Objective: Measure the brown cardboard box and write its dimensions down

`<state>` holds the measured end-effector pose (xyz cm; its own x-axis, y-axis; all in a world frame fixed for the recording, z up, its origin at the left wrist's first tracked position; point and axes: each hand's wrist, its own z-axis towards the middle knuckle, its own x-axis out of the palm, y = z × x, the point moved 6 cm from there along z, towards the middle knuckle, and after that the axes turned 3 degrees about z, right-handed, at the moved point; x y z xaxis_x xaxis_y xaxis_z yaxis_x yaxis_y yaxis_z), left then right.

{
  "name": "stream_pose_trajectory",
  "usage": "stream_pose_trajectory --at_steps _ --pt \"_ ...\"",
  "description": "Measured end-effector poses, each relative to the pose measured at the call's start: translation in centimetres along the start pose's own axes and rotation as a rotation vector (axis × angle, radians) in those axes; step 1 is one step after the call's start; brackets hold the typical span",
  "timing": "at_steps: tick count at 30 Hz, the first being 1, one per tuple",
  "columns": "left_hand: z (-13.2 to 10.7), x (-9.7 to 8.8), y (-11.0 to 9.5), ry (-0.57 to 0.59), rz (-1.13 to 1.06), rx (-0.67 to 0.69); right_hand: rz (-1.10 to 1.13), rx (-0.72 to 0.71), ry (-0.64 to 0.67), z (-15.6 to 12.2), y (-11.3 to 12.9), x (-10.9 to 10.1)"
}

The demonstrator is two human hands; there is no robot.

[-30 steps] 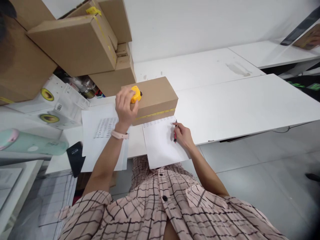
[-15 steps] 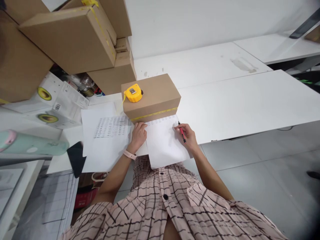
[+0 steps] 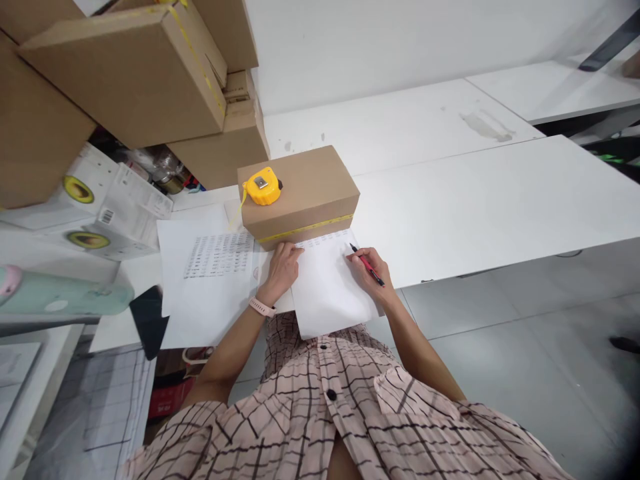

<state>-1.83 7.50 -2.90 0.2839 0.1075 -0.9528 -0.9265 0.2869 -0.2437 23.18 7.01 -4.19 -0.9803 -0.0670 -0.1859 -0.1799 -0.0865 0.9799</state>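
Observation:
A pen (image 3: 371,269) with a red and black barrel is pinched in my right hand (image 3: 376,261), its tip pointing up and left over a white printed sheet (image 3: 330,300). Lines of small print run along the top of that sheet, and its lower edge hangs over the table front. My left hand (image 3: 281,270) lies on the sheet's upper left, fingers stretched toward the print. Just beyond stands a brown cardboard box (image 3: 310,179). On top of it rests a yellow tape measure (image 3: 264,186); a yellow measuring strip (image 3: 305,228) crosses the box's front face.
Another printed sheet (image 3: 200,303) lies left of my left hand. Further left are white boxes with avocado pictures (image 3: 107,220), a pale green bottle (image 3: 65,290) and a black flat object (image 3: 149,320). Large cardboard boxes (image 3: 125,73) are stacked behind. The white table (image 3: 450,207) stretches right.
The pen has tilted flatter in my right hand, its tip shifting slightly left. My left hand has slid a little right over the sheet. The view has shifted slightly.

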Motion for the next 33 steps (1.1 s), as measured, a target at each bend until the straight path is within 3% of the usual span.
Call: stream_pose_trajectory --at_steps 33 --pt "4.9 1.9 -5.5 0.175 0.098 0.057 0.039 -0.021 0.024 0.3 0.2 -0.4"
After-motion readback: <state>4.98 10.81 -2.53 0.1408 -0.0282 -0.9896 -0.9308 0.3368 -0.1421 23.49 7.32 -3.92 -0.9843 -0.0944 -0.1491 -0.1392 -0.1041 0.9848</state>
